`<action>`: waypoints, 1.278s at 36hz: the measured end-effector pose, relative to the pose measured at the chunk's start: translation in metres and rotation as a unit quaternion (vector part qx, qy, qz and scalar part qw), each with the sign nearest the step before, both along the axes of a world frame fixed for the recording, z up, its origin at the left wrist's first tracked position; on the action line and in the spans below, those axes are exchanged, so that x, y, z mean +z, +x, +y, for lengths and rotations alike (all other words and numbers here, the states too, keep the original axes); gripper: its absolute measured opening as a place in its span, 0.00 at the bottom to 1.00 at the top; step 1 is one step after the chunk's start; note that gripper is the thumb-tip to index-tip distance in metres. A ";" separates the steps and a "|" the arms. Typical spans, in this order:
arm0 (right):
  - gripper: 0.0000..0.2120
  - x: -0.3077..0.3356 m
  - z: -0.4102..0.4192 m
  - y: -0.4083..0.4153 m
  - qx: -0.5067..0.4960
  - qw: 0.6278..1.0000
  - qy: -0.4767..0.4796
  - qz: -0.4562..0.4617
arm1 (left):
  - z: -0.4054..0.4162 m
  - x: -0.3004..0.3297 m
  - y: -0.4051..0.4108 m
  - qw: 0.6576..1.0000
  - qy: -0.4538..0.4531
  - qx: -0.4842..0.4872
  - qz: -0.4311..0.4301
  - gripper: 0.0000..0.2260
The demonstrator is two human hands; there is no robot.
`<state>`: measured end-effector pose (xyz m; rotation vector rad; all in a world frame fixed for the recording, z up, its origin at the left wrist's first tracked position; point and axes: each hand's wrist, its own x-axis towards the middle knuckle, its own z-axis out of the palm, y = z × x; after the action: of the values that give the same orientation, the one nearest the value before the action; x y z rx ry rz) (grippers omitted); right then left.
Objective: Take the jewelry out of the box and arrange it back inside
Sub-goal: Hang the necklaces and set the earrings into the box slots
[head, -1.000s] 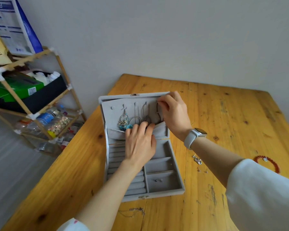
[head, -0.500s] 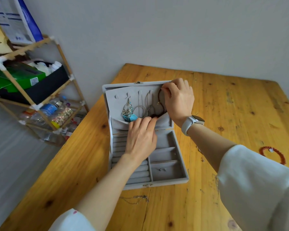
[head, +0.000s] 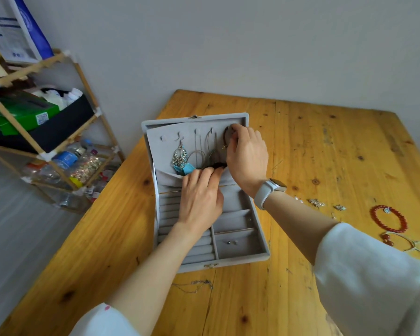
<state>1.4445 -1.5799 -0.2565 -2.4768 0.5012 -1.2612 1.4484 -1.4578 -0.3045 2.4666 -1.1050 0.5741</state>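
1 grey jewelry box (head: 243,259) open | left hand (head: 199,202) fingers tucked in lid pocket (head: 170,178) | right hand (head: 246,157) pinches dark cord necklace (head: 226,137) at 12 | 2 studs (head: 232,242), perhaps, at 5

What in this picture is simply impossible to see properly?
- Head view: the dark cord's top end, covered by the right hand.
- Pouch contents, behind the left hand and the fabric.
- Two studs in the box: too small.
- Red bracelet's neighbours: cut by the right edge.
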 end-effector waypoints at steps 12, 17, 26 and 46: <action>0.12 -0.007 0.000 0.004 -0.089 0.993 -0.033 0.064 | 0.000 -0.004 0.001 1.000 -0.009 -0.003 -0.013 0.21; 0.05 -0.014 0.000 0.001 -0.100 0.991 -0.037 0.082 | 0.003 -0.006 0.002 0.999 -0.015 -0.014 -0.027 0.21; 0.05 -0.020 -0.001 -0.015 -0.032 0.995 0.025 0.091 | 0.005 0.000 0.000 1.000 0.009 0.004 -0.003 0.21; 0.09 -0.045 -0.045 -0.175 0.016 0.973 0.128 0.189 | -0.024 -0.001 -0.094 0.990 -0.023 -0.006 0.139 0.14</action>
<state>1.2693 -1.6249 -0.3019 -2.4897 0.6651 -0.6579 1.3540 -1.4814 -0.3054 2.4070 -0.9816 0.2385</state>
